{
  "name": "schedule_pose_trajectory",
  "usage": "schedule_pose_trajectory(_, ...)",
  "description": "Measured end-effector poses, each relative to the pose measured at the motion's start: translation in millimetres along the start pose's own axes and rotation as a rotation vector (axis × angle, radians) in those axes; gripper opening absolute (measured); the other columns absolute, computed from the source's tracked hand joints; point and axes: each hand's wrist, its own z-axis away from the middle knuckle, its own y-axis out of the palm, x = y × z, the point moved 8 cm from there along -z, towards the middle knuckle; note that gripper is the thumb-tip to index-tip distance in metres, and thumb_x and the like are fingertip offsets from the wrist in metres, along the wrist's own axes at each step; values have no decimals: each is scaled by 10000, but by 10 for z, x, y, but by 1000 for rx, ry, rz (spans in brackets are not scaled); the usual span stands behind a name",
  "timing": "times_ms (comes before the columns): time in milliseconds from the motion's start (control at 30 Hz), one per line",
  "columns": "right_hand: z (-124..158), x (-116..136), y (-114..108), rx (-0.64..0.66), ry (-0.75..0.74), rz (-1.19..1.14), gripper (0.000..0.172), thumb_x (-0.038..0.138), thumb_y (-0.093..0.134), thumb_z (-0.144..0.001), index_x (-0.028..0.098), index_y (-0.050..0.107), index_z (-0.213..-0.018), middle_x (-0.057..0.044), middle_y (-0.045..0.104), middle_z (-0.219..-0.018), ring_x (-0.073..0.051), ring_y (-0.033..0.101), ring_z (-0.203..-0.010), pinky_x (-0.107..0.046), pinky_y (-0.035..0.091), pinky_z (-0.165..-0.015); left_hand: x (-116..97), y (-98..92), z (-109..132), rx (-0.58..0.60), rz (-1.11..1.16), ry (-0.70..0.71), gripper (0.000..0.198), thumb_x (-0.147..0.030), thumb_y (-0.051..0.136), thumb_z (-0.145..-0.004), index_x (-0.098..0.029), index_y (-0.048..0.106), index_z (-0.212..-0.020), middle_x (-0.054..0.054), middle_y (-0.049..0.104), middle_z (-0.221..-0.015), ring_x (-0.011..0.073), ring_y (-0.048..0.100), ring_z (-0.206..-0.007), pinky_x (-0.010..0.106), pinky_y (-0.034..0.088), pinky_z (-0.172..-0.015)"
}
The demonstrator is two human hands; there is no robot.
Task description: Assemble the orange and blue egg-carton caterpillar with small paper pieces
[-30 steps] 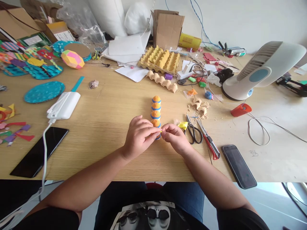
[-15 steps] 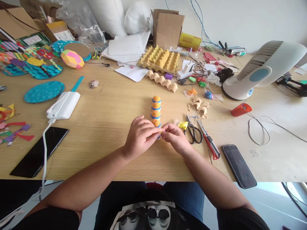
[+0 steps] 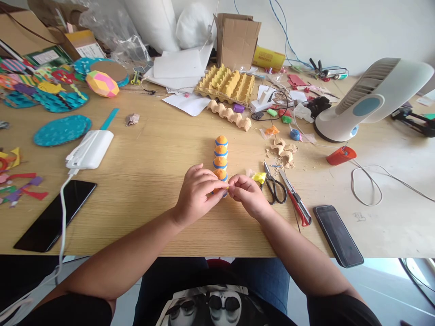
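Note:
A row of orange-topped, blue-banded egg-carton cups lies on the wooden table, running away from me. My left hand and my right hand meet at the near end of that row, fingers pinched together around a tiny yellow bit. The nearest cup is mostly hidden behind my fingers. A lump of yellow clay sits just right of my right hand.
Scissors and a red utility knife lie right of my hands, with a phone beyond. A second phone on a cable and a white power bank are left. Egg tray, fan, paper crafts behind.

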Motion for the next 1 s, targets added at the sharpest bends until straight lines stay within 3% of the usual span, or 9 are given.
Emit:
schedule_pose_trajectory(233, 1, -17, -7, -26, 29, -1, 175, 308, 756, -771, 180, 639, -786, 25, 566, -632, -89, 424, -567, -233, 244, -512, -5, -16, -3, -21, -2, 5, 48, -208, 691, -901, -252, 709, -894, -33, 758, -839, 163, 672, -851, 439, 419, -1049)
schedule_pose_trajectory(400, 10, -52, -48, -78, 106, -118, 39, 215, 623, -728, 179, 609, -728, 5, 579, -623, -97, 427, -560, -231, 223, -513, -11, -34, -3, -45, 15, 30, 68, -185, 728, -871, -246, 716, -898, -19, 753, -865, 167, 668, -863, 366, 477, -877)
schedule_pose_trajectory(567, -1, -68, -4, -13, 154, -233, 141, 281, 528, -718, 174, 605, -668, -36, 587, -601, -117, 435, -551, -240, 189, -479, -9, -29, -1, -48, 14, 36, 80, -172, 732, -866, -239, 718, -906, -12, 751, -866, 174, 670, -874, 364, 480, -853)
schedule_pose_trajectory(733, -2, -84, -26, -63, 154, -178, 181, 321, 636, -782, 170, 610, -685, -9, 569, -602, -87, 380, -520, -231, 144, -465, -15, -31, -4, -55, 10, 38, 75, -176, 730, -867, -241, 717, -902, -12, 750, -862, 173, 671, -864, 366, 482, -846)
schedule_pose_trajectory(867, 3, -81, -12, -61, 138, -129, 232, 355, 794, -744, 178, 669, -826, 28, 556, -624, -72, 367, -529, -222, 173, -474, -10, -38, -9, -57, 14, 38, 73, -178, 730, -867, -241, 718, -903, -8, 747, -861, 174, 670, -859, 366, 484, -841)
schedule_pose_trajectory(1000, -4, -82, -9, -42, 122, -97, 295, 381, 852, -707, 175, 695, -847, 29, 573, -658, -61, 360, -527, -227, 181, -475, -2, -50, -12, -60, 15, 30, 121, -163, 724, -868, -251, 724, -951, -8, 752, -874, 180, 669, -863, 375, 485, -846)
